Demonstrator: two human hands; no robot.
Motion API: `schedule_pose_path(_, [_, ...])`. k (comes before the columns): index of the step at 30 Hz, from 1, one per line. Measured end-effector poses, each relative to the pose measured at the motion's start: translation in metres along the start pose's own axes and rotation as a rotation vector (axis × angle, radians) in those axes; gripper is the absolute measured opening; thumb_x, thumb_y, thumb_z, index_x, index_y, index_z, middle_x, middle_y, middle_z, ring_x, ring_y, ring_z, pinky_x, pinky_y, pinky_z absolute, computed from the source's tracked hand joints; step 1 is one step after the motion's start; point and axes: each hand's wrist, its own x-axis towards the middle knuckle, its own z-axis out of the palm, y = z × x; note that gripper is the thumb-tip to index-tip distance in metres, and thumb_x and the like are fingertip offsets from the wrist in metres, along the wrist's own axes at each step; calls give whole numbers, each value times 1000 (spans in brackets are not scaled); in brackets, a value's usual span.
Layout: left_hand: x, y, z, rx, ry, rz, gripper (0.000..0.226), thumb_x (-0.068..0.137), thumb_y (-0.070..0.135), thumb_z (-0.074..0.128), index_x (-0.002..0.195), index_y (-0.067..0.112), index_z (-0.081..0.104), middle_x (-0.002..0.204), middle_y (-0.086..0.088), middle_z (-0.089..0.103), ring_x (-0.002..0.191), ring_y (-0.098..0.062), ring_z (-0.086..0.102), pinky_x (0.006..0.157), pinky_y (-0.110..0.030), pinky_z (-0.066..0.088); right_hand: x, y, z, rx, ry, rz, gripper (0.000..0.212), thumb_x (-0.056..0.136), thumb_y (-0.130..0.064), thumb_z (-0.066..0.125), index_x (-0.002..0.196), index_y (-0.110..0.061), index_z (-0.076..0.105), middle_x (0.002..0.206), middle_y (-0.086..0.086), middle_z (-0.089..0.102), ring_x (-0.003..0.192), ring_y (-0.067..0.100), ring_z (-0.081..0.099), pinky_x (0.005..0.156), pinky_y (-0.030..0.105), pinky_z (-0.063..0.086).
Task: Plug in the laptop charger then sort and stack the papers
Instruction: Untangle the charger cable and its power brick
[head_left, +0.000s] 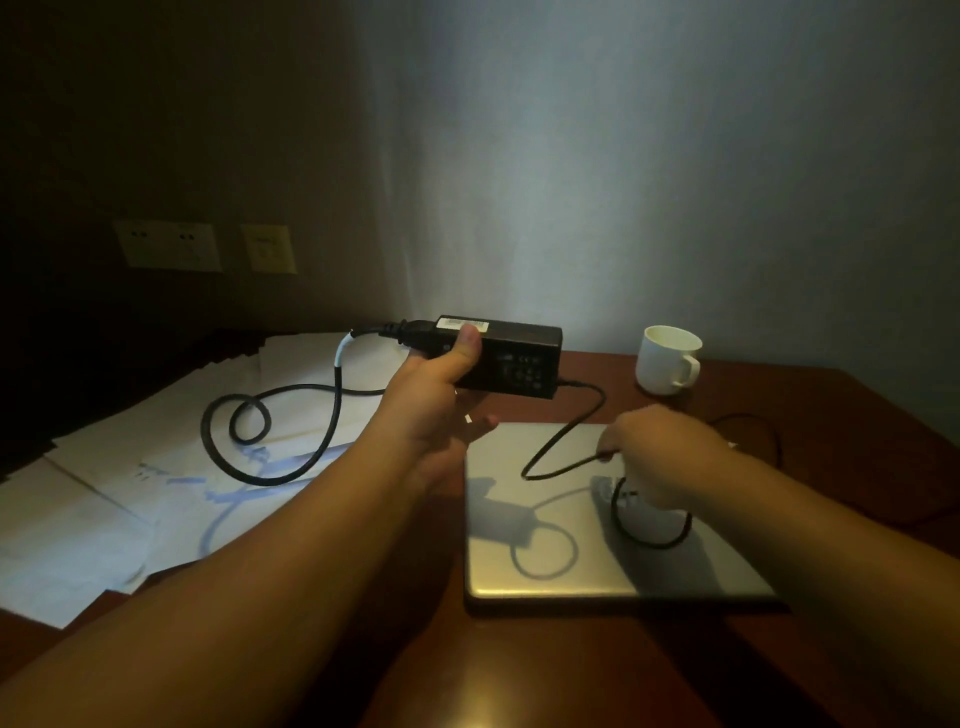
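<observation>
Dark reddish-brown wood makes up the desk (810, 405), dimly lit, with a pale grey wall behind it and a darker panel to the left carrying two cream wall sockets (169, 247) and a smaller plate (268, 249). My left hand (431, 395) holds the black charger brick (506, 356) up above the desk, thumb over its top face and the other fingers curled underneath. Its thick cable (270, 431) loops across the loose white papers (130, 499) spread over the desk's left side. My right hand (665, 457) is curled, pinching the thin cord (561, 441) above the closed silver laptop (597, 525), which lies flat near the front edge, the cord coiling on its lid. A white mug (667, 358) stands toward the back edge, near the wall.
</observation>
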Motion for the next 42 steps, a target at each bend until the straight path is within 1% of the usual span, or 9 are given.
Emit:
schedule_pose_path(8, [-2, 3, 12, -82, 60, -31, 46, 90, 31, 63, 133, 17, 55, 111, -10, 74, 100, -30, 71, 86, -54, 53, -20, -20, 4, 290, 340, -265, 79, 88, -13, 64, 150, -45, 27, 163, -14, 9, 152, 22, -3, 119, 50, -2])
schedule_pose_path(14, [2, 0, 14, -147, 69, -74, 42, 92, 31, 62, 128, 11, 56, 106, -15, 75, 95, -34, 73, 74, -49, 61, -45, -44, -1, 1308, 276, -396, 6, 88, -28, 61, 92, -25, 65, 101, -15, 68, 98, -4, 58, 91, 33, 44])
schedule_pose_path(17, [4, -1, 15, -121, 95, -74, 42, 92, 33, 64, 126, 12, 57, 108, -13, 74, 104, -32, 69, 83, -52, 56, -46, -46, -1, 1662, 187, -309, 27, 103, -22, 43, 83, -8, 54, 81, 6, 72, 88, 19, 71, 93, 43, 51])
schedule_pose_path(22, [9, 0, 12, -153, 130, -79, 49, 89, 36, 66, 132, 14, 53, 111, -13, 73, 100, -33, 69, 80, -61, 54, -48, -25, 5, 1328, 312, -159, 38, 105, -36, 38, 80, -15, 57, 62, -2, 57, 64, 15, 57, 73, 39, 53])
schedule_pose_path(28, [12, -4, 24, -74, 137, -118, 80, 65, 43, 73, 136, 15, 49, 118, -12, 69, 106, -41, 66, 93, -80, 37, -31, 17, 16, 1126, 364, -88, 39, 103, -43, 40, 80, -23, 65, 118, -9, 67, 112, 9, 58, 90, 33, 45])
schedule_pose_path(33, [19, -10, 39, -2, 139, -161, 80, 68, 46, 73, 137, 15, 46, 129, -16, 60, 115, -49, 57, 94, -81, 35, -29, 37, 12, 1039, 395, -55, 33, 103, -38, 43, 86, -30, 69, 165, -11, -4, 148, 19, 19, 107, 33, 27])
schedule_pose_path(36, [24, -13, 48, 12, 139, -186, 81, 69, 47, 73, 139, 15, 45, 138, -18, 53, 123, -51, 50, 95, -80, 35, -29, 46, 10, 1073, 445, -71, 30, 103, -38, 43, 93, -32, 70, 163, -15, -4, 138, 5, 19, 103, 27, 24])
schedule_pose_path(40, [30, -16, 58, -63, 148, -176, 80, 64, 43, 75, 135, 17, 49, 123, -16, 67, 100, -39, 70, 80, -69, 52, -27, 47, 11, 1580, 424, -137, 33, 105, -25, 40, 90, -4, 60, 110, 5, 73, 104, 12, 68, 100, 33, 48])
schedule_pose_path(42, [39, -16, 62, -115, 152, -160, 65, 76, 39, 74, 132, 15, 51, 114, -17, 72, 89, -37, 74, 67, -57, 58, -31, 47, 7, 1848, 328, -195, 29, 105, -22, 37, 87, -3, 50, 71, 15, 65, 70, 25, 70, 76, 34, 57])
